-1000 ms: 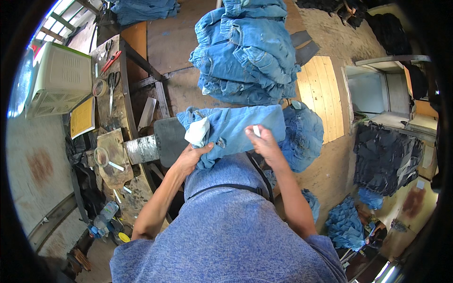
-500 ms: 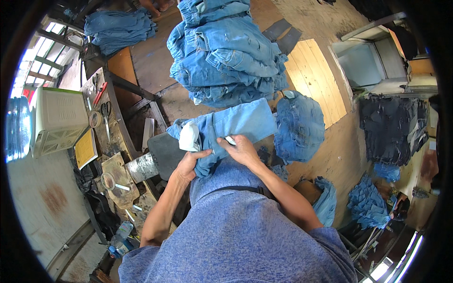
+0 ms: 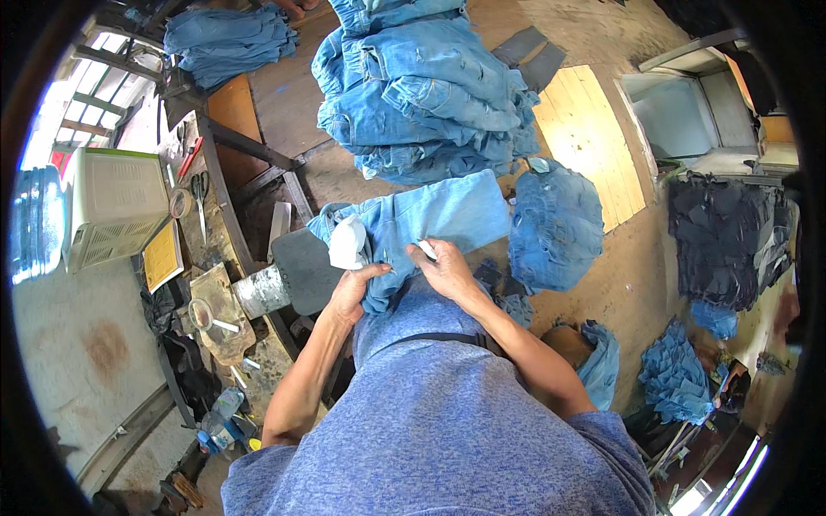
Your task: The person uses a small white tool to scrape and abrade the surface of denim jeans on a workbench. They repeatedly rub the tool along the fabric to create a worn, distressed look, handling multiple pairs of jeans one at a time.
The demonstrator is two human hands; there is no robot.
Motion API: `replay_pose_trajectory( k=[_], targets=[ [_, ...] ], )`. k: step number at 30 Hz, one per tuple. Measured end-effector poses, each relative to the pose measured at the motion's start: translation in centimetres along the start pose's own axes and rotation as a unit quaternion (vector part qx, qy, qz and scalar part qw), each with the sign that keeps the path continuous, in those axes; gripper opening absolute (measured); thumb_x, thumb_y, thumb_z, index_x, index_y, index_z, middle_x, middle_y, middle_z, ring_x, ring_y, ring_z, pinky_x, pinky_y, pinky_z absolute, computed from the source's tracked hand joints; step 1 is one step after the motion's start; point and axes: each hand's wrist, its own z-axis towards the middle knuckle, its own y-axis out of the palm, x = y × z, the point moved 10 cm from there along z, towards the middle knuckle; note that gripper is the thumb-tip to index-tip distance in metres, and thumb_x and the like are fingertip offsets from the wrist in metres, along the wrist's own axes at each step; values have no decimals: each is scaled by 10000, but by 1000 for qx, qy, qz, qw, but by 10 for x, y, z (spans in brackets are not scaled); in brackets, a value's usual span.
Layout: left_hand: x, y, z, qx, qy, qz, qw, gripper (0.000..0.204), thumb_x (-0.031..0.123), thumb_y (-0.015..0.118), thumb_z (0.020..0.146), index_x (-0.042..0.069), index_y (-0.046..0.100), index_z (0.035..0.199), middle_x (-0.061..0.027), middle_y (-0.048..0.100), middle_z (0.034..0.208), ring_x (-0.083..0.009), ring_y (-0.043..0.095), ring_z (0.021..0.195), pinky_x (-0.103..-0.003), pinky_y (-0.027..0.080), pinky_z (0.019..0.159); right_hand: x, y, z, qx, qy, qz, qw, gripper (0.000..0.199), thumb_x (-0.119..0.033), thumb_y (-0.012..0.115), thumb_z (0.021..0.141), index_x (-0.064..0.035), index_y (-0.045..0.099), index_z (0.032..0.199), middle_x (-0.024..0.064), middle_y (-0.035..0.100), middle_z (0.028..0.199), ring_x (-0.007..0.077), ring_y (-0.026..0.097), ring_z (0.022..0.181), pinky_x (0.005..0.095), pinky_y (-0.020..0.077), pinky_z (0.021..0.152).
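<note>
Across my lap lies a pair of light blue jeans (image 3: 456,210), with a white pocket lining (image 3: 348,244) turned out on its left side. My left hand (image 3: 351,291) is closed on the edge of the denim below the lining, thumb on top. In the fingers of my right hand (image 3: 444,269) is a small white stick (image 3: 426,249), pinched at the upper face of the cloth. Its far end is mostly hidden by the fingers. Under the left side of the jeans, a dark grey padded board (image 3: 301,268) extends from a silvery wrapped arm (image 3: 261,292).
A tall pile of jeans (image 3: 422,95) stands ahead, with a smaller denim bundle (image 3: 556,225) to its right. The worktable at left holds scissors (image 3: 200,196), a yellow booklet (image 3: 163,256) and a tape roll (image 3: 200,313). Black cloth (image 3: 714,241) is stacked far right.
My right hand has tilted up slightly, showing more of the white stick. My left hand keeps its grip on the denim. The whole view has shifted a little.
</note>
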Motion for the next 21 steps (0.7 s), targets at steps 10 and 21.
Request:
replay_pose_trajectory(
  k=[10,21],
  targets=[
    [-3,4,2,-30,-8,-84,996,412,89,769,913,-1,623,1287,-97,739,1162,-209,732,1006,-367,584,939,9,0,3,-8,18,38,999,366,-323,675,1052,-2,665,878,-4,532,689,98,451,675,352,398,609],
    [1,-1,7,-28,23,7,999,565,57,806,917,6,535,1410,-90,716,1207,-208,714,1058,-359,585,933,20,5,1,-47,58,39,996,368,-333,665,1046,31,710,1013,107,641,725,173,550,670,392,474,669]
  ],
)
